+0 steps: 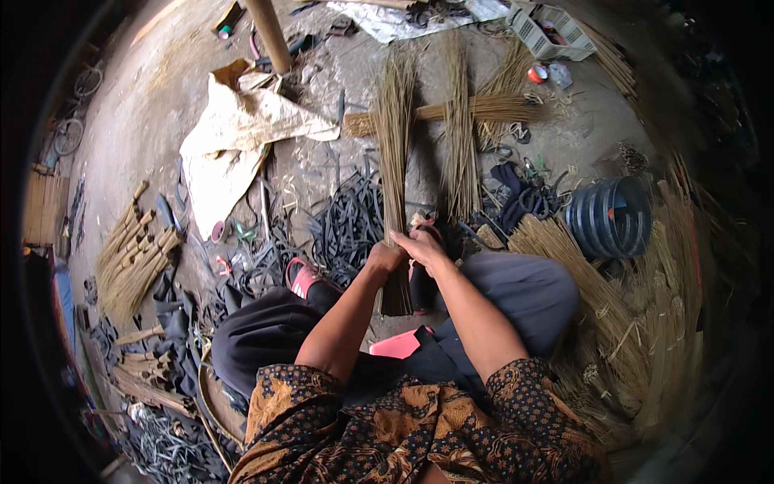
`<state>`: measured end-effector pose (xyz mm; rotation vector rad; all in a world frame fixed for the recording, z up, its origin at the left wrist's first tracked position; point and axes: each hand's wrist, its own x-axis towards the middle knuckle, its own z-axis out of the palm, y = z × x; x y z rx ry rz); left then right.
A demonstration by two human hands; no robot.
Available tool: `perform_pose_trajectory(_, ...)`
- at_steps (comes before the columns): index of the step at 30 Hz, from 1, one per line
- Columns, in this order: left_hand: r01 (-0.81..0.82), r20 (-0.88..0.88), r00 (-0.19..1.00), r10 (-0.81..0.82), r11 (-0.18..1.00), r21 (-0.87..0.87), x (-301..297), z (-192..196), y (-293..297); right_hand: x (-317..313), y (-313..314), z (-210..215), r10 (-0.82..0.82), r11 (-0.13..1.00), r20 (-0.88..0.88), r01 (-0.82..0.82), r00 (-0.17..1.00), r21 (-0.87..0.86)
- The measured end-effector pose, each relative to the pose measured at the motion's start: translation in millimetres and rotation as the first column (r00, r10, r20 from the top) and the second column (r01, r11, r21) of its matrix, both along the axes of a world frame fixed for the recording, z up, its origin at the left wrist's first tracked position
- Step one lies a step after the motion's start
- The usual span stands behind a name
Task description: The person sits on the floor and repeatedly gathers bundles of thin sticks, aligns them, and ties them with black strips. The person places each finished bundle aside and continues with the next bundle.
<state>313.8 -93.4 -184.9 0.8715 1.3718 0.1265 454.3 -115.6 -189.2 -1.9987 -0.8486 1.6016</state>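
Note:
A long bundle of thin broom sticks (pixel 393 165) points away from me, its near end between my knees and its far end spread out past a crossing bundle. My left hand (pixel 387 257) is closed round it near the butt end. Beside it my right hand (pixel 422 248) grips the same bundle from the right, its thumb along the sticks; its fingertips are partly hidden. Farther off, a second upright bundle (pixel 460 145) rests across a bundle lying sideways (pixel 500 108). A pink flat object (pixel 400 344) lies on the floor between my legs.
Dark rubber strips (pixel 348 218) lie heaped in front of my feet. To the right are a dark ribbed cylinder (pixel 609 216) and piles of loose sticks (pixel 592 294). Finished-looking bundles (pixel 141 258) and a pale sack (pixel 230 149) lie left. A white crate (pixel 552 34) stands far right.

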Motion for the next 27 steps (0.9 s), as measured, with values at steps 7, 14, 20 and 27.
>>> perform_pose_trajectory(7, -0.097, 0.454, 0.881, 0.133, 0.990, -0.101, -23, 5, -6, -2, -4, -4, -0.104, 0.994, -0.219, 0.096, 0.970, -0.047)
perform_pose_trajectory(14, -0.138, 0.421, 0.876, 0.235, 0.959, -0.246, -30, 17, -1, 9, -11, -11, -0.256, 0.965, -0.378, 0.260, 0.890, -0.042)
perform_pose_trajectory(20, -0.156, 0.411, 0.878, 0.244, 0.959, -0.235, -30, 23, 0, 11, -10, -3, -0.314, 0.949, -0.492, 0.287, 0.812, -0.133)
perform_pose_trajectory(27, -0.177, 0.392, 0.880, 0.270, 0.950, -0.256, -29, 22, 0, 12, -7, 4, -0.346, 0.938, -0.418, 0.305, 0.840, -0.164)
